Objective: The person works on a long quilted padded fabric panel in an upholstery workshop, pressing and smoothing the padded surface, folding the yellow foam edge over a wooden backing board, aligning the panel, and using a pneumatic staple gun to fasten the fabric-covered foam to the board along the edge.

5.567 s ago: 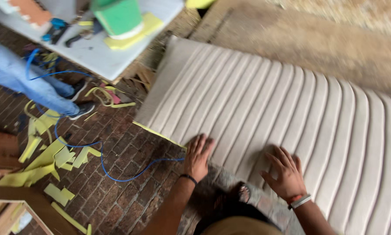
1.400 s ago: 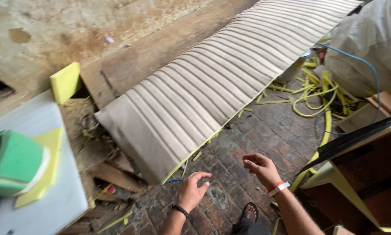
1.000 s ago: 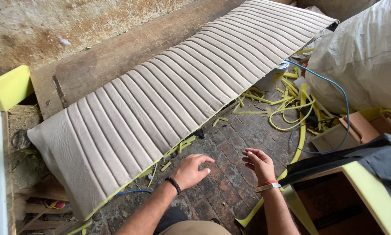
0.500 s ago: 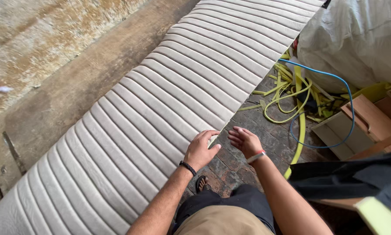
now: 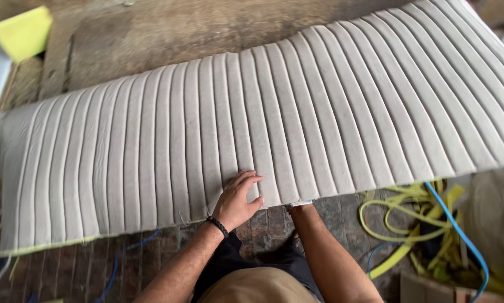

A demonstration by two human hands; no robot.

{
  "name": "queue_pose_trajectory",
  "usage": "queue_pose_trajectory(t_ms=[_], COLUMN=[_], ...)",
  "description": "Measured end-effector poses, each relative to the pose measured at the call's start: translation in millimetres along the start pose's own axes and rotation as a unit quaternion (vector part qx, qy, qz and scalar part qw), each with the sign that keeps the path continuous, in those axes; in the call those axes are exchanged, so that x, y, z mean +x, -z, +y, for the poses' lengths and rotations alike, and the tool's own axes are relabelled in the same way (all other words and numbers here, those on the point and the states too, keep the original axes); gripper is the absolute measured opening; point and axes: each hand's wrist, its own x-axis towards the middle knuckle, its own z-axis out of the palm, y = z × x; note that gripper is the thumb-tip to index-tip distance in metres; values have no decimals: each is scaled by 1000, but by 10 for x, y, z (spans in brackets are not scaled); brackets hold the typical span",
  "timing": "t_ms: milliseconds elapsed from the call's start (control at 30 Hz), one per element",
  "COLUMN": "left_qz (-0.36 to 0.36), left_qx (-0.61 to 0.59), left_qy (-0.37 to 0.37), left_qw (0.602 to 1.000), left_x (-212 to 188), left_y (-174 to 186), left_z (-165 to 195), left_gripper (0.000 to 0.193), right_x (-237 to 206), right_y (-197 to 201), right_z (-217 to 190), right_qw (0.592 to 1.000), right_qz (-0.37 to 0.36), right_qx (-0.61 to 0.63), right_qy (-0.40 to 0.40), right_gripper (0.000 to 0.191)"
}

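Observation:
A long beige quilted panel (image 5: 297,118) with stitched ribs lies across the brick floor and a concrete ledge. My left hand (image 5: 239,197) rests flat on top of its near edge, fingers together and pointing right. The right hand is hidden under that same edge; only its wrist (image 5: 300,206) with a white band and the forearm show. Whether it grips the panel from below is hidden.
Yellow foam strips (image 5: 400,224) and a blue cable (image 5: 459,235) lie tangled on the brick floor at the right. A yellow foam block (image 5: 21,32) sits at the far left on the ledge. A thin blue cord (image 5: 120,261) runs under the panel's near left edge.
My view has swung to look straight down on the panel. My left hand has settled on the near edge and my right hand has slipped under it.

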Motion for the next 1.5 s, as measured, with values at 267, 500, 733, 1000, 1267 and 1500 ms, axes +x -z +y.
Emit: queue_pose_trajectory(t_ms=[267, 500, 733, 1000, 1267, 1500], left_qz=[18, 26, -206, -469, -352, -296], left_qx=[160, 204, 210, 36, 77, 292], left_qy=[41, 19, 5, 19, -357, -314], left_qw=[986, 979, 956, 882, 862, 853], left_x=[198, 1271, 2844, 4509, 4637, 4337], left_y=[241, 1480, 2845, 2872, 2302, 2784], left_z=[653, 1305, 1507, 988, 438, 624], left_gripper=[75, 68, 76, 85, 82, 74], right_x=[171, 710, 1258, 1614, 2052, 2644], right_y=[-175, -1001, -2090, -2281, -2494, -2430], right_z=[-383, -1318, -1482, -1316, -1305, -1326], right_qw=[997, 982, 932, 923, 925, 879], right_qz=[-52, -126, 18, 53, 81, 62], right_qx=[11, -137, -355, -337, -298, -349], right_qy=[-60, -44, 70, 181, 220, 320], right_gripper=[48, 35, 21, 22, 15, 31])
